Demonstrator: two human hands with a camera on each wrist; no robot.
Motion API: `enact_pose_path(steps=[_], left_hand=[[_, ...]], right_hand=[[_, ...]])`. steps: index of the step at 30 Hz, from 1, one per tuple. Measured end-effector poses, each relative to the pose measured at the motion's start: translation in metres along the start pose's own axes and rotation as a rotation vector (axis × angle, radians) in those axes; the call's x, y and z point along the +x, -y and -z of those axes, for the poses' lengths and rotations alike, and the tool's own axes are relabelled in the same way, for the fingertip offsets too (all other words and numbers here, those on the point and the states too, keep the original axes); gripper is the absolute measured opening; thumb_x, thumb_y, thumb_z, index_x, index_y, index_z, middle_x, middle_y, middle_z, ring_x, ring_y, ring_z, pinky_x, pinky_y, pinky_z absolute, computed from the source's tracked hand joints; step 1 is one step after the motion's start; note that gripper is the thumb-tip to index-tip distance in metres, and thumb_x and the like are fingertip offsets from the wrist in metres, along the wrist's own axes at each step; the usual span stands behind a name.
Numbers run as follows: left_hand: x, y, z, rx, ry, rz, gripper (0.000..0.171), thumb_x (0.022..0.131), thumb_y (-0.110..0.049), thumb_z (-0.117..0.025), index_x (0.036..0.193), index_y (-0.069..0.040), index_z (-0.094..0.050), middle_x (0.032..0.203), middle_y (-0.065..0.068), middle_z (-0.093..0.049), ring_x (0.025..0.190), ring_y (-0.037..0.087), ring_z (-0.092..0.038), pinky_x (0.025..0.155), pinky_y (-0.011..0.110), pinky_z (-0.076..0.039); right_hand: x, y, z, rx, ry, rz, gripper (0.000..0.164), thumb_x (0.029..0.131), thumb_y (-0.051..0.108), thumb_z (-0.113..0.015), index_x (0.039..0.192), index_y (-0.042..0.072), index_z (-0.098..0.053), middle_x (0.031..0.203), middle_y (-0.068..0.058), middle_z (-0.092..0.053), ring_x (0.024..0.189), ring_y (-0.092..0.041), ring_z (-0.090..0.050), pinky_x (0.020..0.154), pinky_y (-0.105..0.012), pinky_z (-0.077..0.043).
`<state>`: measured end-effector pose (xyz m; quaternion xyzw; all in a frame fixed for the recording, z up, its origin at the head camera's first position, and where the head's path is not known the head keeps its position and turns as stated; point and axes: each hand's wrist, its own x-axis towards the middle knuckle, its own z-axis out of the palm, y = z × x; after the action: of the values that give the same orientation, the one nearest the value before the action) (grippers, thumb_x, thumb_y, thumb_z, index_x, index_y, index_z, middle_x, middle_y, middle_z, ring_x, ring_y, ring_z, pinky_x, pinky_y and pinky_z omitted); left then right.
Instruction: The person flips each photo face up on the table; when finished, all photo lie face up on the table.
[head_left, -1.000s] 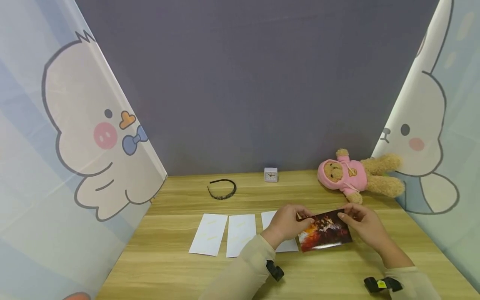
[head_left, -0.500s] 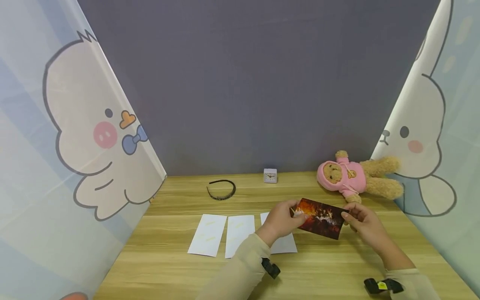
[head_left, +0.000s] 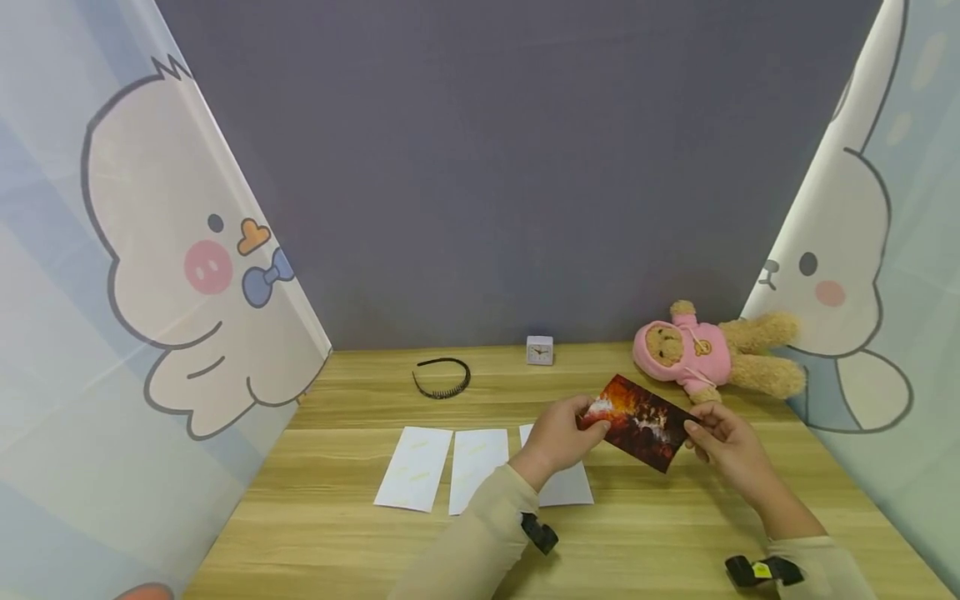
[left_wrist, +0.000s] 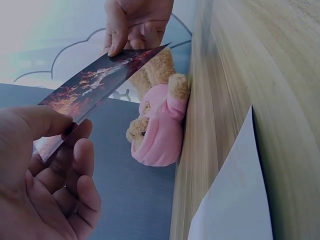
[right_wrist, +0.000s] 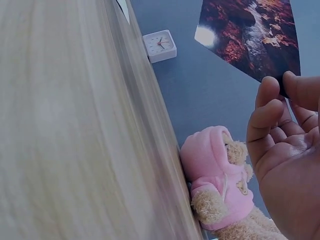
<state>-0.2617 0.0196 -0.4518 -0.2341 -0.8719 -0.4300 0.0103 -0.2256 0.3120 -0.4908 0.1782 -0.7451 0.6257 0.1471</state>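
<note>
A glossy photo print with a dark red and orange picture is held up over the table, tilted down to the right in the head view. My left hand pinches its left end between thumb and fingers. At the opposite end, the thumb and forefinger of my right hand pinch a corner. In the right wrist view the print shows its shiny face, with my right hand below it. Three white sheets with yellowish strips lie in a row: a left one, a middle one and a right one, partly behind my left hand.
Toward the back of the wooden table lie a black toothed headband and a small white clock. A teddy bear in a pink hoodie lies at the back right. Printed curtains and a grey panel enclose the table.
The print has been raised and turned clockwise in the head view, its left end going up. My left hand has shifted slightly left; the right hand has stayed nearly in place.
</note>
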Motion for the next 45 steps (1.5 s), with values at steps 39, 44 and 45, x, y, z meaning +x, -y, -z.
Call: enact_pose_path(steps=[39, 44, 45], left_hand=[[0.002, -0.005, 0.002, 0.026, -0.049, -0.035, 0.019, 0.100, -0.036, -0.072, 0.110, -0.021, -0.075, 0.067, -0.011, -0.057, 0.052, 0.006, -0.048, 0.047, 0.023, -0.039], [0.002, -0.003, 0.001, 0.028, -0.063, -0.039, 0.015, 0.100, -0.037, -0.072, 0.105, -0.023, -0.074, 0.068, -0.012, -0.057, 0.053, 0.006, -0.048, 0.047, 0.024, -0.039], [0.002, -0.003, 0.001, 0.025, -0.064, -0.039, 0.015, 0.100, -0.037, -0.072, 0.105, -0.023, -0.074, 0.068, -0.012, -0.057, 0.053, 0.006, -0.048, 0.047, 0.024, -0.039]], right_hand=[[-0.001, -0.008, -0.001, -0.363, -0.053, 0.045, 0.012, 0.093, -0.004, -0.075, 0.102, 0.002, -0.077, 0.101, 0.011, -0.074, 0.080, -0.004, -0.061, 0.062, -0.022, -0.047], [-0.001, -0.012, -0.002, -0.366, -0.048, 0.060, 0.012, 0.092, -0.007, -0.075, 0.101, 0.001, -0.076, 0.101, 0.010, -0.074, 0.082, -0.002, -0.062, 0.063, -0.021, -0.049], [-0.002, -0.012, -0.002, -0.368, -0.048, 0.059, 0.012, 0.092, -0.006, -0.075, 0.101, 0.002, -0.076, 0.101, 0.009, -0.074, 0.082, -0.002, -0.062, 0.064, -0.021, -0.049]])
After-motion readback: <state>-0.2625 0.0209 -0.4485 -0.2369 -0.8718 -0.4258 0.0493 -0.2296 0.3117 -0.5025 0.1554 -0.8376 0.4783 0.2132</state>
